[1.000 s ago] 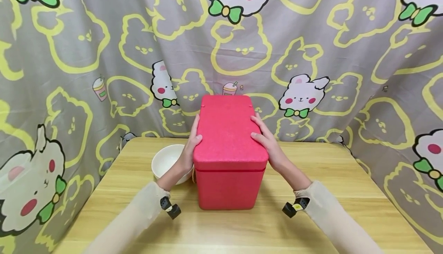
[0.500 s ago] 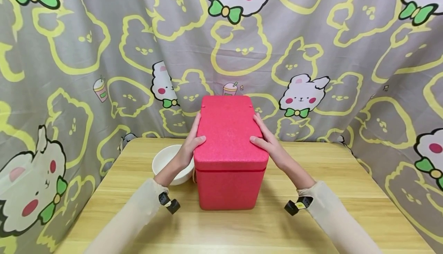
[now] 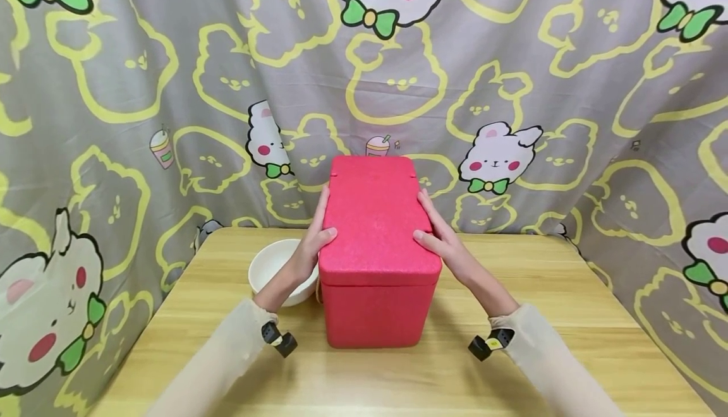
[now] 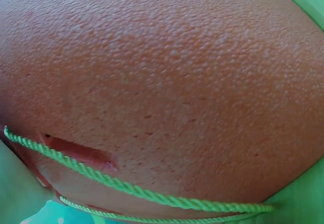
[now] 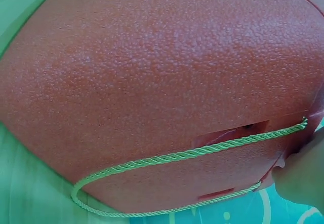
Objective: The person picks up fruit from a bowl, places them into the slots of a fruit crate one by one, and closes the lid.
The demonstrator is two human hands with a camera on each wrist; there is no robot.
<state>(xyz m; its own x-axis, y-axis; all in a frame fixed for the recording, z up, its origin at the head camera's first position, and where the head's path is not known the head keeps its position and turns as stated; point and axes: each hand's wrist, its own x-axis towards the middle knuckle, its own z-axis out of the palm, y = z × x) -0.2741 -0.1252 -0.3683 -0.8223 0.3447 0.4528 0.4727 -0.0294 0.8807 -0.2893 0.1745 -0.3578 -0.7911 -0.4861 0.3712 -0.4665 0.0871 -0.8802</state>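
Note:
A red, foam-like box (image 3: 378,316) stands on the table, its matching lid (image 3: 378,215) seated along the front. My left hand (image 3: 313,240) holds the lid's left edge, the thumb over the top and the fingers along the side. On the opposite edge my right hand (image 3: 448,243) has the same hold. Pebbled box walls fill both wrist views. A twisted rope (image 4: 126,186) hangs across the wall in the left wrist view, and another rope (image 5: 167,159) loops across it in the right wrist view. Parts of the hands appear at the outer edges there.
A white bowl (image 3: 267,268) stands left of the box, partly behind my left forearm. The wooden table (image 3: 546,341) extends to both sides. A grey patterned curtain (image 3: 398,88) hangs behind and along the sides.
The dark gap under the lid's front edge has narrowed to a thin line, and that edge has come down slightly. Both thumbs have shifted a little on the top.

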